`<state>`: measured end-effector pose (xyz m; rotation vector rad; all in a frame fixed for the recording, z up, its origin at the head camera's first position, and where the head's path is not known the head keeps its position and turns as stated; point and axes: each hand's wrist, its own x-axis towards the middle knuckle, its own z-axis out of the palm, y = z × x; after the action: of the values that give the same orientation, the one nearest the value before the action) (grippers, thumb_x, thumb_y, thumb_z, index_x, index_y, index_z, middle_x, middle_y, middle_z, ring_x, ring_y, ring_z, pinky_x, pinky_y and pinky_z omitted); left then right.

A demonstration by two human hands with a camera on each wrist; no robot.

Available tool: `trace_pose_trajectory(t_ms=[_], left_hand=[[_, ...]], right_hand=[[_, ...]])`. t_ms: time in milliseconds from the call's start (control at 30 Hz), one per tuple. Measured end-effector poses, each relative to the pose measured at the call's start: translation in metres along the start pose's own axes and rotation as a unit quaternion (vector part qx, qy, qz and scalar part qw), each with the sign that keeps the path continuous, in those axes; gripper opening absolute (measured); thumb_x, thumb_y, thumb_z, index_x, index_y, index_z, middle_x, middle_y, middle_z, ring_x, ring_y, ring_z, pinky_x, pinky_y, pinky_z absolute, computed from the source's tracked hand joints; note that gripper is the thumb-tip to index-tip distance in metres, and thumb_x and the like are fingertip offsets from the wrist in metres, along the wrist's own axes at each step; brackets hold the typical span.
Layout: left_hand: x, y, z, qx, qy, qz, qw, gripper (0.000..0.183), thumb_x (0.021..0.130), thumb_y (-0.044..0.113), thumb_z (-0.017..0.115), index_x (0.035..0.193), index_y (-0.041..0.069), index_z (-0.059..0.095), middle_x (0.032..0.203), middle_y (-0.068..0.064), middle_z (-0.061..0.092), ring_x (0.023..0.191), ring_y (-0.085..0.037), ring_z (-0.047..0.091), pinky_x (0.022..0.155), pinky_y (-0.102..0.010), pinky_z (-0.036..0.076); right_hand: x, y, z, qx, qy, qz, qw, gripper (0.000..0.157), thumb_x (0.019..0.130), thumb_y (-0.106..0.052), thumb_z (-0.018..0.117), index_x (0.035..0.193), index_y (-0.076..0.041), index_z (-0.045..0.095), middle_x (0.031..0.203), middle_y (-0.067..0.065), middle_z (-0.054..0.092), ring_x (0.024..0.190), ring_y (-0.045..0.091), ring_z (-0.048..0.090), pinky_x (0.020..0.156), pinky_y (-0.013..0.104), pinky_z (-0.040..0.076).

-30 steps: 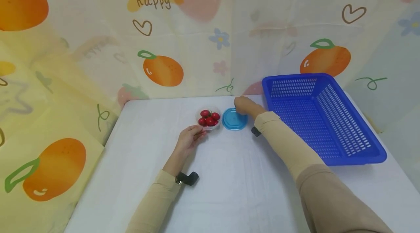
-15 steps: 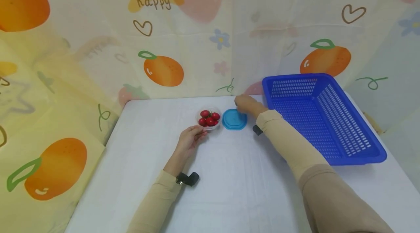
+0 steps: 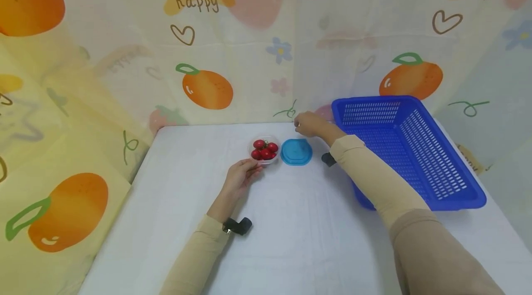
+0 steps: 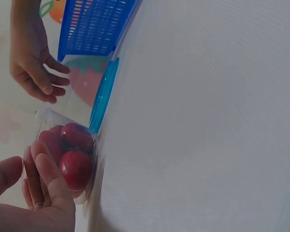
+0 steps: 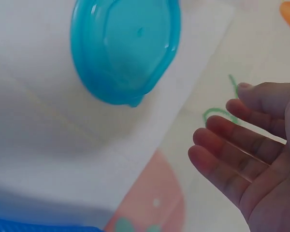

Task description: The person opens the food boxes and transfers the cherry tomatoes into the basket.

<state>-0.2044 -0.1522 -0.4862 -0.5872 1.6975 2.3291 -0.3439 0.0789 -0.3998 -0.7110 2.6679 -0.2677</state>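
Observation:
In the head view a small clear tub (image 3: 266,162) of red cherry tomatoes (image 3: 265,153) stands toward the back of the table. My left hand (image 3: 239,178) is at the tub's near side; in the left wrist view its relaxed fingers (image 4: 55,181) rest against the wall, with the thumb apart from them. Right of the tub lies a blue lid (image 3: 297,152), flat on the cloth. Above and behind this lid is my right hand (image 3: 312,125), holding nothing. Its fingers (image 5: 232,164) are loosely extended in the right wrist view, clear of the lid.
A large blue plastic basket (image 3: 461,200) occupies the table's right side, partly behind my right forearm. White cloth covers the table (image 3: 287,230). A fruit-patterned curtain (image 3: 249,87) hangs close along the back edge.
My right hand has lifted off the blue lid and moved slightly up and back. The left hand, tub and lid stay about where they were.

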Motion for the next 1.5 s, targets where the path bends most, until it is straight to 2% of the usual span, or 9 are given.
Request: trace_pose_trajectory(t_ms=[267, 567, 700, 900, 1133, 1500], left_hand=[[0.000, 0.000, -0.001, -0.006, 0.002, 0.002, 1.0000, 0.023, 0.095, 0.008, 0.058, 0.117, 0.000, 0.055, 0.091, -0.002, 0.070, 0.081, -0.009, 0.069, 0.079, -0.019, 0.058], [0.000, 0.000, -0.003, 0.000, 0.002, -0.002, 1.0000, 0.027, 0.096, 0.010, 0.058, 0.120, -0.001, 0.054, 0.094, -0.003, 0.071, 0.082, -0.009, 0.069, 0.080, -0.019, 0.058], [-0.001, 0.000, -0.004, -0.003, 0.000, -0.001, 1.0000, 0.026, 0.096, 0.009, 0.057, 0.120, 0.000, 0.053, 0.092, -0.002, 0.071, 0.083, -0.009, 0.069, 0.080, -0.019, 0.058], [-0.001, 0.001, -0.003, -0.007, 0.003, 0.000, 1.0000, 0.025, 0.096, 0.007, 0.057, 0.119, -0.001, 0.054, 0.098, -0.006, 0.071, 0.084, -0.010, 0.069, 0.079, -0.019, 0.058], [-0.001, 0.002, -0.002, -0.008, 0.006, 0.000, 1.0000, 0.025, 0.096, 0.008, 0.057, 0.119, 0.000, 0.054, 0.093, -0.003, 0.070, 0.081, -0.009, 0.068, 0.078, -0.019, 0.058], [0.000, 0.002, -0.002, -0.010, 0.007, -0.003, 0.9999, 0.023, 0.096, 0.010, 0.057, 0.118, 0.002, 0.055, 0.098, -0.005, 0.070, 0.082, -0.009, 0.068, 0.079, -0.019, 0.058]], right_hand=[[-0.007, -0.015, -0.005, 0.032, 0.002, 0.000, 0.999, 0.035, 0.100, -0.021, 0.052, 0.131, -0.005, 0.057, 0.127, 0.016, 0.062, 0.120, 0.031, 0.058, 0.102, 0.042, 0.051], [-0.012, -0.033, -0.007, 0.041, 0.007, -0.025, 0.999, 0.035, 0.099, -0.020, 0.055, 0.132, -0.008, 0.057, 0.127, 0.014, 0.062, 0.121, 0.029, 0.057, 0.100, 0.040, 0.053], [-0.013, -0.041, -0.008, 0.035, 0.009, -0.040, 0.999, 0.034, 0.098, -0.020, 0.057, 0.131, -0.009, 0.059, 0.127, 0.013, 0.062, 0.121, 0.029, 0.058, 0.101, 0.040, 0.052], [-0.013, -0.049, -0.007, 0.030, 0.014, -0.059, 0.998, 0.034, 0.098, -0.019, 0.058, 0.131, -0.010, 0.059, 0.127, 0.012, 0.063, 0.120, 0.028, 0.058, 0.102, 0.040, 0.052], [-0.013, -0.058, -0.004, 0.023, 0.023, -0.086, 0.996, 0.034, 0.097, -0.018, 0.060, 0.129, -0.008, 0.060, 0.126, 0.014, 0.063, 0.118, 0.027, 0.058, 0.102, 0.039, 0.051], [-0.009, -0.072, 0.004, 0.008, -0.002, -0.088, 0.996, 0.037, 0.095, -0.017, 0.061, 0.131, -0.007, 0.059, 0.128, 0.014, 0.063, 0.119, 0.027, 0.058, 0.102, 0.038, 0.051]])
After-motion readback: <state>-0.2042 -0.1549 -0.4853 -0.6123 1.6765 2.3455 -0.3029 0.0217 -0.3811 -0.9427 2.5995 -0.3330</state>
